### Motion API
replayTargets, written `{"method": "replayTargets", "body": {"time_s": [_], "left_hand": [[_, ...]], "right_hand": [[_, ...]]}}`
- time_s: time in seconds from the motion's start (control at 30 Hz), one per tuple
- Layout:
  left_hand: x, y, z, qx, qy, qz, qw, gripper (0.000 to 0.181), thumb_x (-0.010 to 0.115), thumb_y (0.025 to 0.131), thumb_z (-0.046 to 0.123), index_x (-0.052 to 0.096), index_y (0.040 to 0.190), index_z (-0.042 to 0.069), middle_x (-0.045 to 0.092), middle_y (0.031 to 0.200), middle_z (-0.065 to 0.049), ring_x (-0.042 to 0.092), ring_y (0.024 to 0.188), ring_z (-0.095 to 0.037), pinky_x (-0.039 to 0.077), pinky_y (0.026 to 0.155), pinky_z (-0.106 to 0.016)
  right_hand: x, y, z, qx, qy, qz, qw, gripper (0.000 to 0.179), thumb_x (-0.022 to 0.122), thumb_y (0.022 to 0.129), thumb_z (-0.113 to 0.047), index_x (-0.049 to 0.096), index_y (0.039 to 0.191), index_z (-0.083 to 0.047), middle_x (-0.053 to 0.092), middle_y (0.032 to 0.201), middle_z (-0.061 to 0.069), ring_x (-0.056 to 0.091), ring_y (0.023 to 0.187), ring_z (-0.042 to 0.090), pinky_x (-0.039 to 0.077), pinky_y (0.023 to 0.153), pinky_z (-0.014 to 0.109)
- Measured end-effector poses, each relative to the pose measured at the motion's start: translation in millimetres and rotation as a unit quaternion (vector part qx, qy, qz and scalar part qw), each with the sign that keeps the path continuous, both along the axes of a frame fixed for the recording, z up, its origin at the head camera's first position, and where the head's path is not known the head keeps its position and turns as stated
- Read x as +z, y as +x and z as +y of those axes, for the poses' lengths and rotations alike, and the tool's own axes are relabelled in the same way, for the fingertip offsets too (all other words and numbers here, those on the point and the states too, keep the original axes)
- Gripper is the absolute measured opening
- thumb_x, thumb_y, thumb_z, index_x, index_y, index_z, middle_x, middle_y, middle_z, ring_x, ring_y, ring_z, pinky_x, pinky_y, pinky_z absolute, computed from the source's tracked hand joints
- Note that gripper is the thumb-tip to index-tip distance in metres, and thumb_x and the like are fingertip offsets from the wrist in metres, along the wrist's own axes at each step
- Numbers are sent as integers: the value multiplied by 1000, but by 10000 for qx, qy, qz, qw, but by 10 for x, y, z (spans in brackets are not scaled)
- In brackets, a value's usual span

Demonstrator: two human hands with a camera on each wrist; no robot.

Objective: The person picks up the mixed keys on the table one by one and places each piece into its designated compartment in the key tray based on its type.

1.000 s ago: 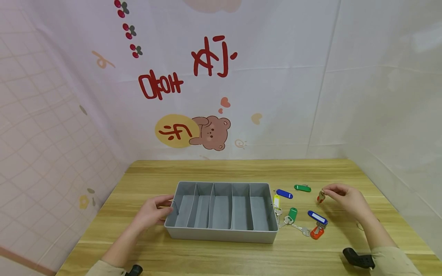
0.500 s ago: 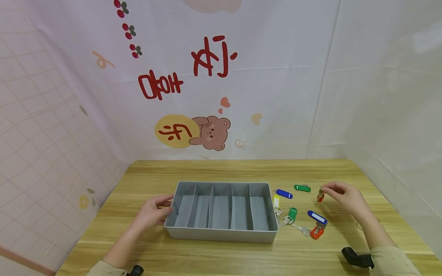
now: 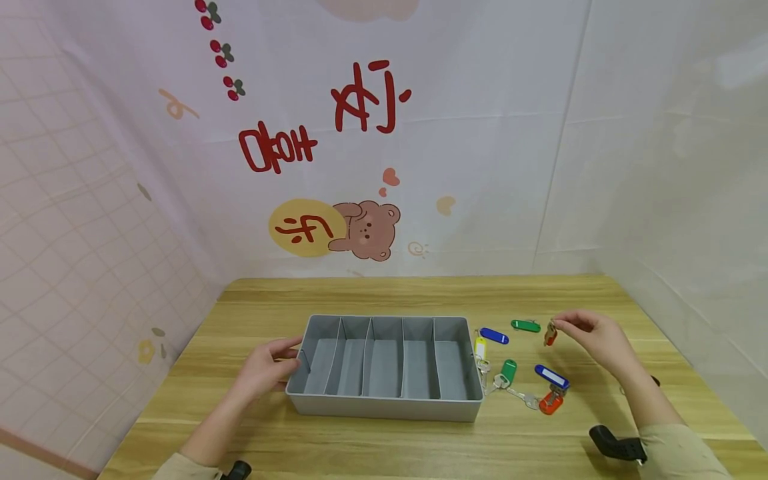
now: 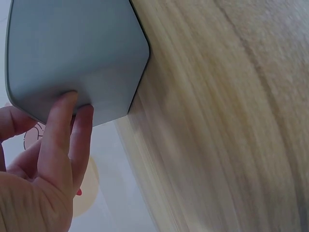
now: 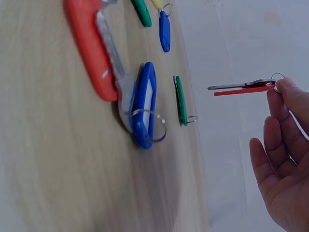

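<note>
My right hand (image 3: 600, 340) pinches the ring of a key with a red tag (image 3: 550, 333) between thumb and fingertip, and holds it up above the table. In the right wrist view the silver key (image 5: 246, 85) and its red tag stick out side by side from the fingertips, while the other fingers are half bent and hold nothing. At the left end of a grey five-slot-like divided box (image 3: 384, 409), my left hand (image 3: 270, 367) rests its fingertips against the outer wall. The left wrist view shows these fingers (image 4: 58, 135) touching the grey wall.
Right of the box lie keys with tags: blue (image 3: 495, 336), yellow (image 3: 481, 348), green (image 3: 509, 372), another green (image 3: 525, 326), another blue (image 3: 551, 377) and red (image 3: 551, 403). A small dark item (image 3: 655, 381) shows behind the right forearm. Printed cloth (image 3: 480, 167) hangs behind the wooden table (image 3: 384, 453).
My right hand has moved slightly left and away from me with the red-tagged key, which has risen a little. The left hand and the box have stayed in place.
</note>
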State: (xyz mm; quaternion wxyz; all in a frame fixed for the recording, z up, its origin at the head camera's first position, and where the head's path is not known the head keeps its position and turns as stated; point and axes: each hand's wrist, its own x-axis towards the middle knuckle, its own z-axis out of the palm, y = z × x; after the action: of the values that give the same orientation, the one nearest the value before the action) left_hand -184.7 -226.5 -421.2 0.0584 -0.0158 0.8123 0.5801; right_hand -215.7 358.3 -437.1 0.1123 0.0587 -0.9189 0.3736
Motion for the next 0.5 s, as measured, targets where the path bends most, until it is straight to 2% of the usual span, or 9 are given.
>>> {"method": "replayTargets", "body": {"time_s": [0.5], "left_hand": [[-28, 15, 6, 45, -16, 29, 10000, 52, 62, 88, -6, 51, 139, -8, 64, 109, -24, 69, 83, -34, 60, 65, -47]], "right_hand": [[48, -57, -168, 119, -148, 237, 9995, 25, 64, 98, -27, 72, 106, -6, 71, 99, 8, 59, 84, -4, 50, 70, 16]]}}
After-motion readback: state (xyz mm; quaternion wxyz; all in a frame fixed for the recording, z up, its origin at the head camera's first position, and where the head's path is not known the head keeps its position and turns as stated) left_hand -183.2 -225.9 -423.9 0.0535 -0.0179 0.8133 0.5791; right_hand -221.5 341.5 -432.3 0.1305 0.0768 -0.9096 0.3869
